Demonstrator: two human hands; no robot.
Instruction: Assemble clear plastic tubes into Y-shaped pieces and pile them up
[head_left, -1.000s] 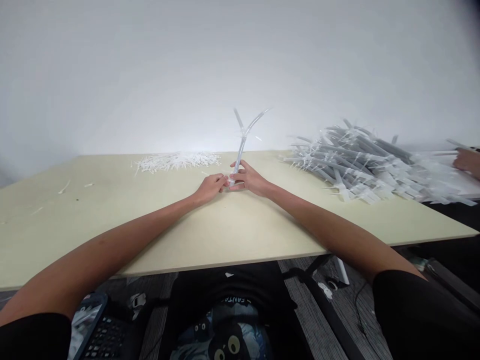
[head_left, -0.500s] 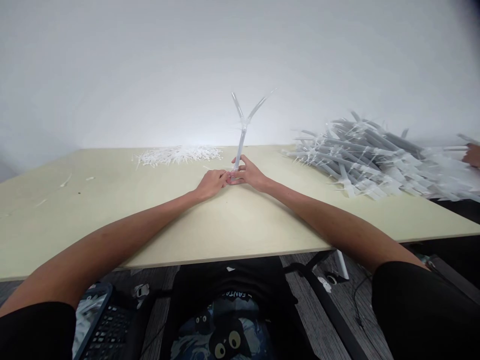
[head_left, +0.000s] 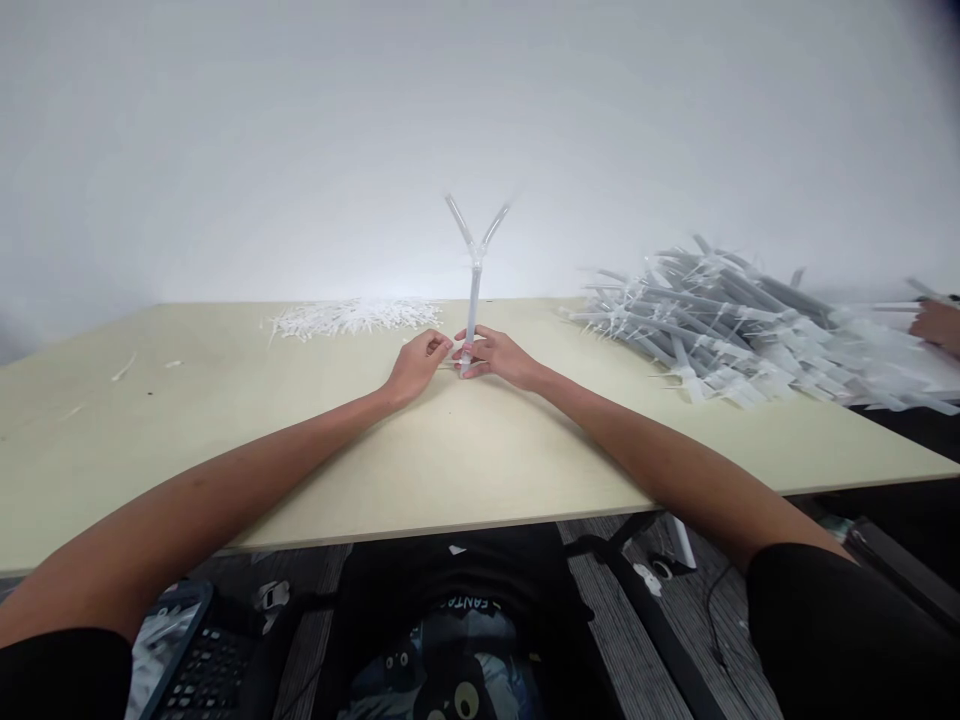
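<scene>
A clear Y-shaped tube assembly (head_left: 473, 300) stands nearly upright over the middle of the table, its two branches spread at the top. My right hand (head_left: 495, 356) is closed round its lower end. Just left of it, my left hand (head_left: 421, 362) has its fingers curled together near a thin white strip that sticks out from the tube's foot; whether they pinch its end is too small to tell.
White cable ties (head_left: 356, 317) lie heaped at the back left of the wooden table (head_left: 450, 470). A large pile of grey tube assemblies (head_left: 720, 310) covers the right side. Another person's hand (head_left: 937, 325) is at the far right. Below left sits a basket (head_left: 184, 650).
My left hand has drawn slightly left, away from my right hand. The tube has become more upright, its top shifting left. The camera view has also shifted a little.
</scene>
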